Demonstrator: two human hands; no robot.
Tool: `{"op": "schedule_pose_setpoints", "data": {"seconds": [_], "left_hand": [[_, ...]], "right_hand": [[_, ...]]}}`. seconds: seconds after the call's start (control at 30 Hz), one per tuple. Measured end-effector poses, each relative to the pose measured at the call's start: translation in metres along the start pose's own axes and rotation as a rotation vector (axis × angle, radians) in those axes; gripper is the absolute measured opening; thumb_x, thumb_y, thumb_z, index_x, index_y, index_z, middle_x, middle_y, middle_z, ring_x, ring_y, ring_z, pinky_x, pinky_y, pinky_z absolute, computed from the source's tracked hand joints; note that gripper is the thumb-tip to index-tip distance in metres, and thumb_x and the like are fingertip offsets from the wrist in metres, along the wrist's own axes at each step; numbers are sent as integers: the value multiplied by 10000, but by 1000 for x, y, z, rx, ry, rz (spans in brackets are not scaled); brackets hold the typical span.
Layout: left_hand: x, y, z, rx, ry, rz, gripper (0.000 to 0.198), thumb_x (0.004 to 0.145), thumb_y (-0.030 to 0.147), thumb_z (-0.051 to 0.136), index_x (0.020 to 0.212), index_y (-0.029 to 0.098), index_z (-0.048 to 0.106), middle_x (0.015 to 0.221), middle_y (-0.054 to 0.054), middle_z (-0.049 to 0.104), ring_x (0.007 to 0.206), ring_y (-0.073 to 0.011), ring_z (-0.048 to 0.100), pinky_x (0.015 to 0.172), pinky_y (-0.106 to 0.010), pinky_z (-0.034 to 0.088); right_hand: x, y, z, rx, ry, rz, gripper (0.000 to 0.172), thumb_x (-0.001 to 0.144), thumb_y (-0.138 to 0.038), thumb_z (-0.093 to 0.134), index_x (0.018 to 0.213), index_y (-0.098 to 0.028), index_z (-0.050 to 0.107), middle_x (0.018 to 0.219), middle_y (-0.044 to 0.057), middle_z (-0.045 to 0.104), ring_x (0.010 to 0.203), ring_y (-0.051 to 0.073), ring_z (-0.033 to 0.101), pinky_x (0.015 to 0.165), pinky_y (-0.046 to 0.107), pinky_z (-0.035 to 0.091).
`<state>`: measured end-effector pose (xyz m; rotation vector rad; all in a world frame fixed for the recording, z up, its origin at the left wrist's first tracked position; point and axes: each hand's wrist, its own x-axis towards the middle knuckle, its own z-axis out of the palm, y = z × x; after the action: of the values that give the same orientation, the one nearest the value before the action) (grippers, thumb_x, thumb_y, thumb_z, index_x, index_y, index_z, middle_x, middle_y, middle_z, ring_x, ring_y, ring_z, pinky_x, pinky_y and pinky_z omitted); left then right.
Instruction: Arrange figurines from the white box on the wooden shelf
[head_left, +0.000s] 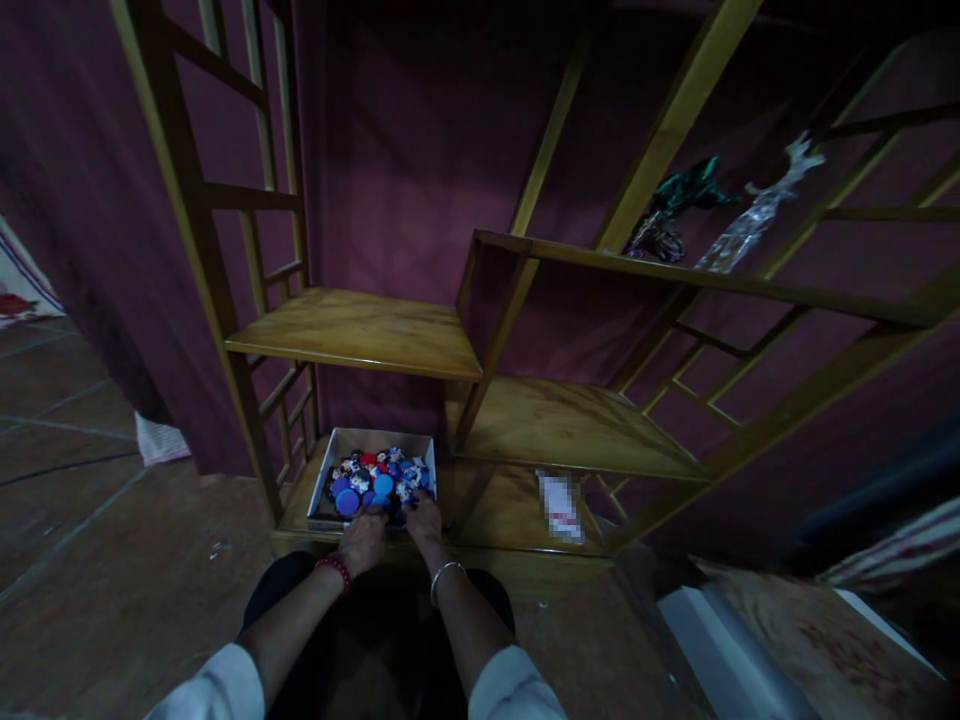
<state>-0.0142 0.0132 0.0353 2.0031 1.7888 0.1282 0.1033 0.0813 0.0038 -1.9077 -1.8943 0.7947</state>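
Note:
A shallow white box (341, 444) full of several small round blue, red and figure-printed pieces sits on the bottom board of a wooden shelf unit (360, 330). My left hand (363, 541) rests at the box's near edge with its fingers curled down. My right hand (424, 520) touches the near right corner of the box, fingers bent onto the pieces. Whether either hand grips anything is hidden in the dim light. A red bead bracelet is on my left wrist, a metal bangle on my right.
The shelf unit stands against a dark maroon wall with bare boards at several heights. A blurred small packet (560, 507) lies on the bottom board to the right. Wrapped items (679, 205) sit on the upper right shelf. A pale ledge (720, 640) is at lower right.

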Motion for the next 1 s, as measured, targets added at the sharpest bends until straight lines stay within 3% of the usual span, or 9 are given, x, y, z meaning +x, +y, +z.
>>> {"op": "schedule_pose_setpoints", "data": {"seconds": [0.23, 0.37, 0.67, 1.0], "left_hand": [[1, -5, 3, 32, 89, 29, 341, 695, 18, 341, 907, 116, 589, 1018, -113, 575, 942, -166, 547, 939, -313, 301], [0, -5, 3, 26, 124, 41, 309, 699, 33, 365, 886, 104, 601, 1020, -113, 577, 1018, -179, 499, 979, -321, 244], [-4, -3, -1, 24, 101, 48, 308, 690, 15, 376, 883, 92, 603, 988, -137, 595, 1096, -181, 447, 985, -318, 245], [-2, -6, 6, 25, 116, 28, 327, 705, 34, 357, 922, 100, 592, 1042, -133, 574, 1076, -169, 464, 991, -328, 232]], "right_hand": [[4, 1, 4, -64, 5, 26, 300, 767, -247, 449, 1025, -163, 576, 996, 76, 638, 927, 151, 583, 765, 201, 416], [4, 0, 4, -76, 5, 34, 288, 769, -246, 445, 1010, -167, 580, 1008, 70, 632, 925, 146, 580, 765, 198, 410], [0, -3, 1, -78, -3, 12, 243, 764, -270, 441, 891, -181, 629, 934, 49, 655, 871, 142, 590, 729, 193, 415], [1, 0, 2, -60, 11, 7, 287, 736, -268, 467, 956, -164, 619, 951, 45, 653, 884, 132, 587, 739, 172, 415]]}}
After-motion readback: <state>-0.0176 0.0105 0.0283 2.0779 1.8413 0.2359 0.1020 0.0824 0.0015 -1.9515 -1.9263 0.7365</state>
